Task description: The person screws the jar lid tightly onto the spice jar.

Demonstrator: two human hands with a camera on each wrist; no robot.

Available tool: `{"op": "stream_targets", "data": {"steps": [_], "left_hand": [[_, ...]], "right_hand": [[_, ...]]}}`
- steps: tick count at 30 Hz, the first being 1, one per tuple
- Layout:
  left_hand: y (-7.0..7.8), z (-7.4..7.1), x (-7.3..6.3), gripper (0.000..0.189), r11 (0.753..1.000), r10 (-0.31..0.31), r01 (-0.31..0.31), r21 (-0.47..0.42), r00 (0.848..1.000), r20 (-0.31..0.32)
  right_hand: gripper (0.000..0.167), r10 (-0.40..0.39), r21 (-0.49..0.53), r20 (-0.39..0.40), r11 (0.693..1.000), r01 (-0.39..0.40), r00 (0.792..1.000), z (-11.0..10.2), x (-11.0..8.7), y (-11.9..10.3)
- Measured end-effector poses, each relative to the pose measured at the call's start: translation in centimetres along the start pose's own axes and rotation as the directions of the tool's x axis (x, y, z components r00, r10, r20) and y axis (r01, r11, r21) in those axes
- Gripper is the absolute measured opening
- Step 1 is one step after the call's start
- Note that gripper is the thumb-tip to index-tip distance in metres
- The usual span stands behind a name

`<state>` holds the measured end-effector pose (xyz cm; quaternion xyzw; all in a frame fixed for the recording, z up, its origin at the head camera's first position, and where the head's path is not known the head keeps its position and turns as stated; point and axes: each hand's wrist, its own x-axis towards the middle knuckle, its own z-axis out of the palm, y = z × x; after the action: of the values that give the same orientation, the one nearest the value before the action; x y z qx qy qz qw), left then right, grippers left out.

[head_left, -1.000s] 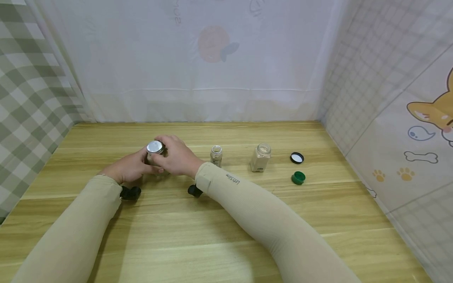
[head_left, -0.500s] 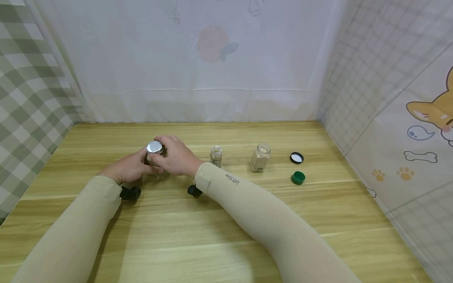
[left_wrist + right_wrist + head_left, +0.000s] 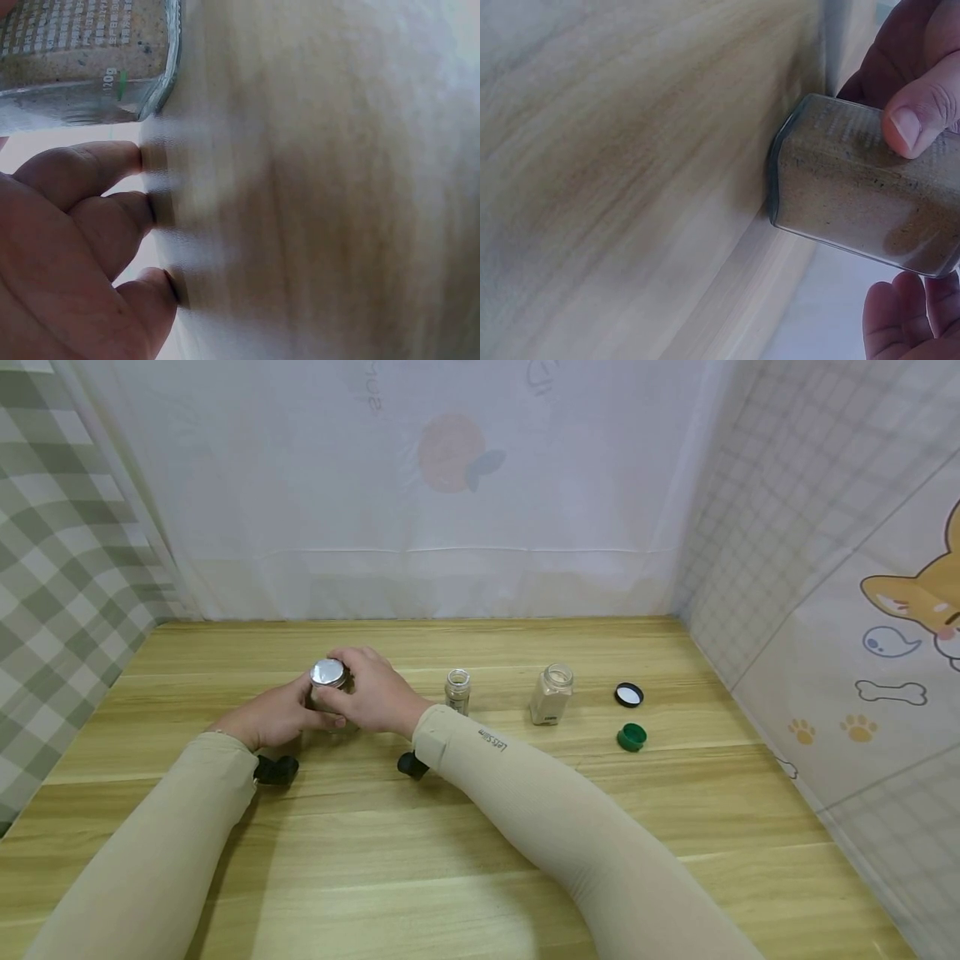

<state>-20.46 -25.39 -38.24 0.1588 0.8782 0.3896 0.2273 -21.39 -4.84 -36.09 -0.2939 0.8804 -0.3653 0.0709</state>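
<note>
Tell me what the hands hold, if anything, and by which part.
A glass jar of brownish powder: the left hand grips its sides, the right hand its upper part near the silver top.

silver jar top [image 3: 327, 672], glint slightly altered

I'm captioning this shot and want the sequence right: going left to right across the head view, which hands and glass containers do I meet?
Left hand → silver-topped jar → right hand → small open bottle → larger open jar.
</note>
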Motion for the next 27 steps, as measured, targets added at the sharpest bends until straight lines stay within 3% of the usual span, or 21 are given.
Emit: {"op": "stream_targets", "data": {"steps": [4,13,21,27], "left_hand": [[0.01,0.03,0.0,0.101,1.0,0.005,-0.005,0.005,1.0,0.004],[-0.06,-0.04,0.02,0.092,1.0,0.006,-0.006,0.012,1.0,0.009],[0.1,-0.1,-0.01,0.095,1.0,0.0,0.0,0.029,1.0,0.015],[0.05,-0.02,0.11,0.095,0.999,0.004,-0.004,0.044,1.0,0.01]], "right_hand": [[0.06,0.002,-0.009,0.009,1.0,-0.002,1.0,0.01,0.09,0.02],[0.047,0.029,-0.003,-0.024,1.0,-0.029,0.999,0.15,0.29,-0.06],[0.062,0.013,-0.024,0.045,1.0,-0.012,0.999,-0.25,0.37,-0.24],[0.05,0.035,-0.031,0.017,0.999,-0.035,0.999,-0.34,0.38,-0.49]]}}
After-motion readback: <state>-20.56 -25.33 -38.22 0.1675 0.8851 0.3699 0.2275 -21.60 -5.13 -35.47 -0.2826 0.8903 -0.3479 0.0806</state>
